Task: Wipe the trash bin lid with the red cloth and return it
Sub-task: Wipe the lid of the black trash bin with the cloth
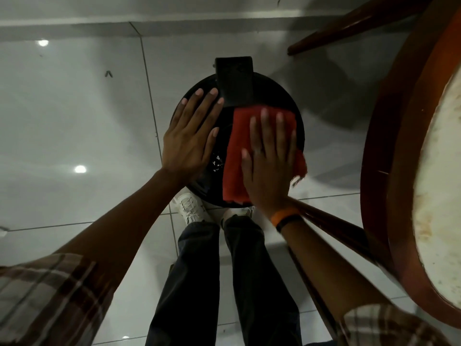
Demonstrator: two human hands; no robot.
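A round black trash bin lid [272,96] lies below me on the bin, with a black hinge tab [234,81] at its far side. The red cloth [237,146] is spread over the lid's right half. My right hand [269,166] lies flat on the cloth, fingers apart, pressing it against the lid. My left hand [192,136] rests flat on the lid's left side, fingers spread, holding nothing. Part of the lid is hidden under both hands and the cloth.
A round wooden table [389,171] with a pale top stands close on the right, its legs [349,26] reaching toward the bin. Glossy white floor tiles [74,121] surround the bin. My feet in white shoes [192,208] stand just behind it.
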